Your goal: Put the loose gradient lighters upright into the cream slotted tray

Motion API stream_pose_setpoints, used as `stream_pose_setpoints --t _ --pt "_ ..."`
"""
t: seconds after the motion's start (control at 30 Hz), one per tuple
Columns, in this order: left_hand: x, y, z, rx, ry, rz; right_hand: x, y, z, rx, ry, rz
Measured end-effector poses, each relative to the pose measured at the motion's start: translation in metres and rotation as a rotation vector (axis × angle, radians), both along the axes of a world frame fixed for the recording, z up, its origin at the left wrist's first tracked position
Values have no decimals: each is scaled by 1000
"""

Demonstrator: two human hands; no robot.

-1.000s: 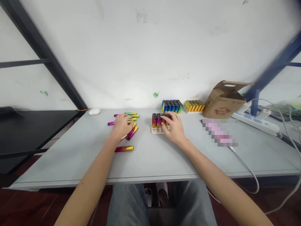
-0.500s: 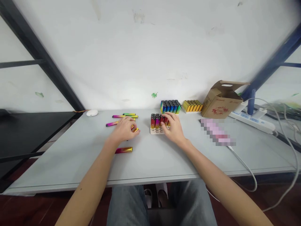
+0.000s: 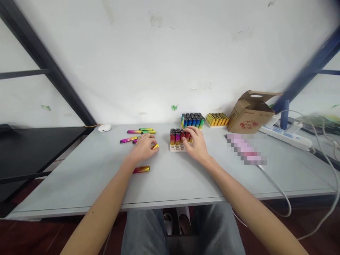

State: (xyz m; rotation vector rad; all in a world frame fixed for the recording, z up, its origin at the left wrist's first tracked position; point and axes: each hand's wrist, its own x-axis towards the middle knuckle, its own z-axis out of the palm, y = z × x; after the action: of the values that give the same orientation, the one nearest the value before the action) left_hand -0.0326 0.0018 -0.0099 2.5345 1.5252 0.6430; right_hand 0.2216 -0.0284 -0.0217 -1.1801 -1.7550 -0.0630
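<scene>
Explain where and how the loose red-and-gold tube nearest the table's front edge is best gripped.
Probably pinch the tube across its long sides near the gold end, coming from above and the right. It lies flat, slim and roughly left to right; the left forearm hides its other end.

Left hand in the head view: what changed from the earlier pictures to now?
The left hand has shifted slightly right, toward the white rack, and now appears to grip a yellow-ended tube. The right hand stays at the upright tubes; the cardboard box stayed put.
</scene>
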Motion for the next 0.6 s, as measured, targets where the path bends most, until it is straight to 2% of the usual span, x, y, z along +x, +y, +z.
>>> stream_pose_setpoints --t 0.2,0.3,0.43,0.6 --pt "13 -6 6 8 -413 100 0 0 0 -1 4 -8" --pt "18 -7 7 47 -544 92 0 0 0 1 3 -10" --pt "20 -7 5 18 -529 84 0 0 0 7 9 -10" --pt "13 -6 8 -8 -380 74 0 0 1 2 6 -8"
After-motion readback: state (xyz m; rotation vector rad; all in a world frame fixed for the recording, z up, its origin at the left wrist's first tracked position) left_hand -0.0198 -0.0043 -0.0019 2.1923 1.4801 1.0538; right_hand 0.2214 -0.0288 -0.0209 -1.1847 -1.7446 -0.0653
